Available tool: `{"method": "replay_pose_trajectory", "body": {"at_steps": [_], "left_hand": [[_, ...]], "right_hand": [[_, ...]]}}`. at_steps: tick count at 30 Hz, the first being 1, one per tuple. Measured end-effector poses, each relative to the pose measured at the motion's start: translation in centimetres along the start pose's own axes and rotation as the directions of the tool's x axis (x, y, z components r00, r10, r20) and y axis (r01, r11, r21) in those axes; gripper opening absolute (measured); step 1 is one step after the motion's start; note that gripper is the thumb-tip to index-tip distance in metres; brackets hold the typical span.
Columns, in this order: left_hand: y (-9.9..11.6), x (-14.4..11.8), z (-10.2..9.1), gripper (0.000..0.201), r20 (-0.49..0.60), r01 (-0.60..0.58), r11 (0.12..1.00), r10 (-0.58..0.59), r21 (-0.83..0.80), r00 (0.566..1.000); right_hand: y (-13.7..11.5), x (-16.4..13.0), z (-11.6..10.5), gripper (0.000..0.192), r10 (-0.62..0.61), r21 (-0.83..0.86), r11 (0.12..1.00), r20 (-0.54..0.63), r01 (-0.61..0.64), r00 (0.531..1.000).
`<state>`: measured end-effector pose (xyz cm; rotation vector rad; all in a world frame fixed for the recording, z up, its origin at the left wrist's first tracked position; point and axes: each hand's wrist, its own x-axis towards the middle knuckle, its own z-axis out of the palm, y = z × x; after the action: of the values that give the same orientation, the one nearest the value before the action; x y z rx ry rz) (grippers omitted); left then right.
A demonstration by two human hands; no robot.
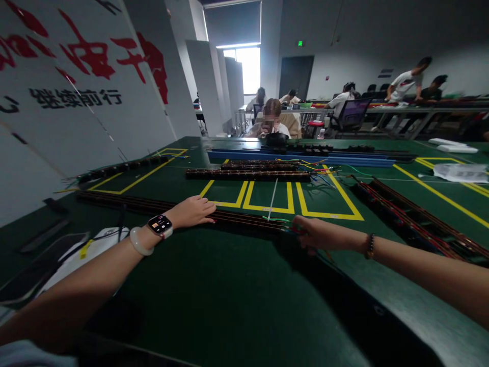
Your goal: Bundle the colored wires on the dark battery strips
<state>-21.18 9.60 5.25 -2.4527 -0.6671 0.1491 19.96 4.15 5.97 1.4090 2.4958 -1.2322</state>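
1. Bare green table [229,295] nearest, open from 5 to 7 o'clock; near edge cut off by frame.
2. Left hand [193,211], 11 o'clock, lies flat with fingers together on long dark strip [153,206].
3. Right hand [319,234], 1 o'clock, pinched on wires [284,224] at strip's right end; fingertips hard to make out.
4. Beyond: yellow tape boxes [267,196], more strips [248,174], tangled and dim.
5. Far: seated people, blurred.

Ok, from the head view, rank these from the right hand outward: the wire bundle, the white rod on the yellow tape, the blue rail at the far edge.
1. wire bundle: at the fingertips of the right hand.
2. white rod: just beyond, lying across the yellow tape boxes.
3. blue rail: far side of the table.
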Motion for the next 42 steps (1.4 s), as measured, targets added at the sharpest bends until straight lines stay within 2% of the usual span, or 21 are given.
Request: {"method": "replay_pose_trajectory", "body": {"at_steps": [3, 6, 10, 13, 15, 16, 18, 19, 20, 21, 22, 24, 26, 27, 29, 31, 33, 35, 37, 39, 42], "left_hand": [[-0.4, -1.2, 0.8, 0.038, 0.022, 0.000, 1.000, 0.001, -0.024, 1.000], [-0.8, -2.0, 1.6, 0.039, 0.020, 0.000, 0.997, 0.002, -0.074, 1.000], [-1.0, -2.7, 2.2, 0.038, -0.027, 0.025, 0.990, -0.029, -0.142, 0.999], [0.3, -2.6, 0.9, 0.031, -0.149, 0.032, 0.979, -0.063, -0.204, 0.987], [2.7, -1.6, -1.1, 0.029, -0.231, 0.034, 0.945, -0.114, -0.324, 0.966], [4.4, -0.8, -2.5, 0.028, -0.234, 0.059, 0.910, -0.168, -0.411, 0.958], [8.3, 1.4, -5.4, 0.030, -0.106, 0.145, 0.752, -0.274, -0.643, 0.956], [10.3, 2.6, -6.8, 0.032, -0.001, 0.185, 0.597, -0.297, -0.781, 0.955], [12.2, 4.0, -8.0, 0.034, 0.134, 0.235, 0.373, -0.277, -0.898, 0.951], [13.9, 5.3, -8.9, 0.037, 0.252, 0.277, 0.106, -0.207, -0.955, 0.945], [15.3, 6.5, -9.5, 0.041, 0.337, 0.315, -0.161, -0.133, -0.935, 0.932], [17.1, 8.8, -9.8, 0.045, 0.431, 0.341, -0.570, -0.026, -0.747, 0.902], [17.9, 10.6, -9.5, 0.051, 0.462, 0.283, -0.816, 0.022, -0.504, 0.887], [18.1, 11.3, -9.2, 0.053, 0.469, 0.245, -0.886, 0.036, -0.394, 0.882], [18.2, 12.3, -8.7, 0.057, 0.484, 0.174, -0.953, 0.032, -0.250, 0.875], [18.2, 12.9, -8.4, 0.057, 0.514, 0.126, -0.974, 0.013, -0.186, 0.858], [18.4, 13.2, -8.3, 0.057, 0.529, 0.103, -0.982, 0.002, -0.161, 0.848], [18.5, 13.2, -8.2, 0.055, 0.514, 0.090, -0.985, 0.000, -0.150, 0.858], [18.7, 13.1, -8.0, 0.054, 0.462, 0.073, -0.986, -0.006, -0.151, 0.887], [18.8, 12.8, -7.8, 0.050, 0.415, 0.048, -0.987, -0.019, -0.151, 0.909], [19.0, 12.6, -7.1, 0.042, 0.430, 0.010, -0.990, -0.052, -0.140, 0.901]], "right_hand": [[0.0, 1.8, 0.3, 0.021, 0.032, 0.098, 0.994, 0.081, -0.040, 0.996], [0.0, 3.2, 0.2, 0.028, 0.071, 0.141, 0.985, 0.215, -0.103, 0.974], [0.2, 3.8, -0.8, 0.028, 0.001, 0.233, 0.968, 0.379, -0.097, 0.925], [0.3, 3.5, -1.5, 0.025, -0.080, 0.272, 0.961, 0.429, -0.044, 0.900], [0.2, 3.2, -1.6, 0.023, -0.077, 0.261, 0.964, 0.426, -0.042, 0.901], [0.1, 3.1, -1.5, 0.021, -0.056, 0.233, 0.971, 0.412, -0.046, 0.909], [-0.5, 2.9, -1.0, 0.019, -0.012, 0.126, 0.991, 0.348, -0.034, 0.937], [-1.0, 2.7, -0.7, 0.018, 0.002, 0.056, 0.998, 0.293, -0.019, 0.956], [-1.5, 2.6, -0.2, 0.018, 0.005, -0.013, 1.000, 0.231, -0.002, 0.973], [-2.1, 2.5, 0.2, 0.018, -0.002, -0.067, 0.998, 0.168, 0.014, 0.986], [-2.7, 2.5, 0.7, 0.019, -0.017, -0.103, 0.994, 0.107, 0.028, 0.994], [-3.5, 2.5, 1.6, 0.020, -0.061, -0.135, 0.989, -0.003, 0.060, 0.998], [-3.6, 2.8, 2.1, 0.022, -0.098, -0.110, 0.990, -0.062, 0.090, 0.993], [-3.4, 3.0, 2.2, 0.023, -0.105, -0.064, 0.993, -0.066, 0.101, 0.992], [-2.7, 3.3, 1.9, 0.027, -0.109, 0.082, 0.991, -0.019, 0.110, 0.994], [-1.9, 3.2, 1.4, 0.030, -0.132, 0.226, 0.967, 0.052, 0.117, 0.990], [-1.4, 2.8, 0.8, 0.032, -0.176, 0.284, 0.948, 0.104, 0.141, 0.979], [-1.4, 2.2, 0.4, 0.031, -0.218, 0.211, 0.958, 0.106, 0.193, 0.970], [-1.9, 1.5, 0.3, 0.031, -0.234, 0.024, 0.972, 0.043, 0.234, 0.971], [-2.7, 1.0, 0.5, 0.031, -0.223, -0.157, 0.964, -0.051, 0.213, 0.973], [-4.0, 0.5, 1.2, 0.030, -0.163, -0.254, 0.960, -0.148, 0.122, 0.976]]}}
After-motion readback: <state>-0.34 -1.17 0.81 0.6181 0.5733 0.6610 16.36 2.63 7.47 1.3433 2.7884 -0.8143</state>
